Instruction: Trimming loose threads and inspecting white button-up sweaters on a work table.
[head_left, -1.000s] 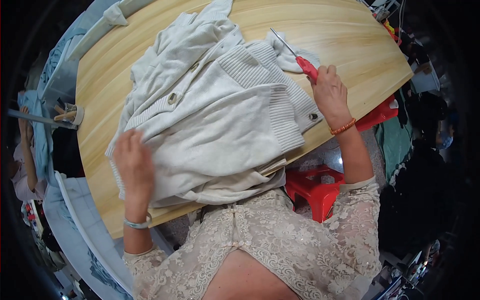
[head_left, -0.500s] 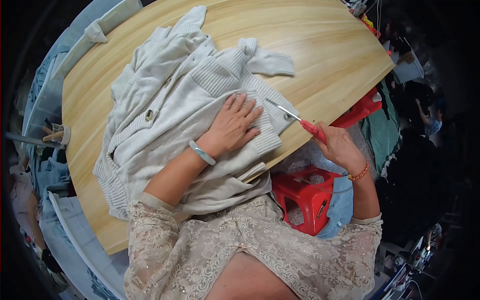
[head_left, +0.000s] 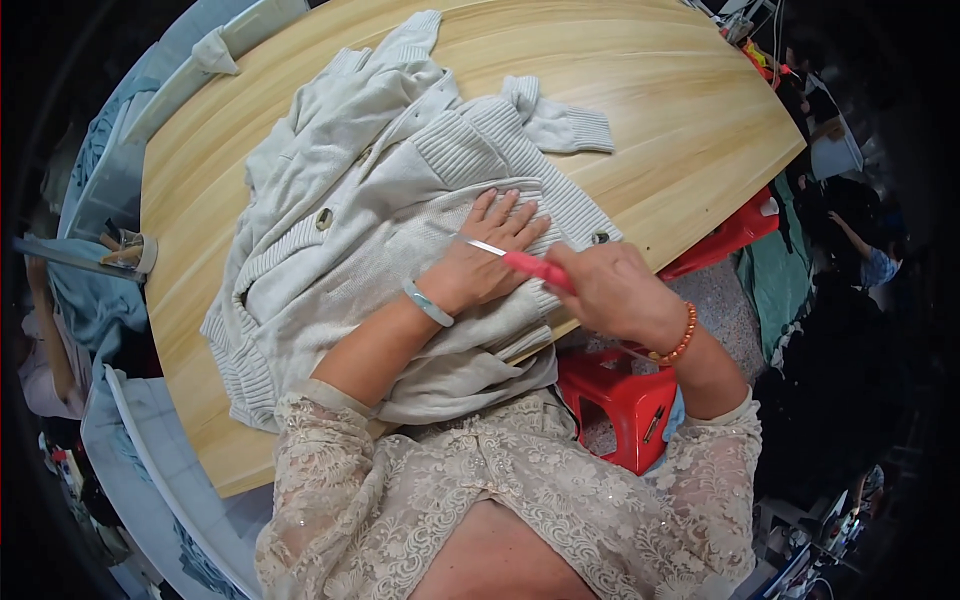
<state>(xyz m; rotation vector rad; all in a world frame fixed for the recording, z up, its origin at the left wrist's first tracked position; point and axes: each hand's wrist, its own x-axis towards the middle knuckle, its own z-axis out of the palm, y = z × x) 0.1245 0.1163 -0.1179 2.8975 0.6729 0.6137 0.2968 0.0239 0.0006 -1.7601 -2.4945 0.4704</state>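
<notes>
A pale grey knitted cardigan (head_left: pixel 370 235) lies bunched on the table, its ribbed sleeves stretched toward the far side. Dark buttons show along its bands, one button (head_left: pixel 322 219) left of centre and another by the right edge. My left hand (head_left: pixel 463 275) rests flat on the knit, fingers spread. Over its back passes the metal end of a slim red-handled tool (head_left: pixel 535 268); I cannot tell its exact kind. My right hand (head_left: pixel 622 292) is closed round the red handle, above the cardigan's right edge.
The wooden table (head_left: pixel 660 70) has an angled right edge. Below it stands a red plastic stool (head_left: pixel 628 410). A cup of tools (head_left: pixel 140 255) is at the left edge, beside white bins (head_left: pixel 135 415) with blue cloth. Other people are partly visible on both sides.
My right hand has swung left with the red-handled tool, from beyond the cardigan's right edge to over my left hand. My left hand stays flat on the knit.
</notes>
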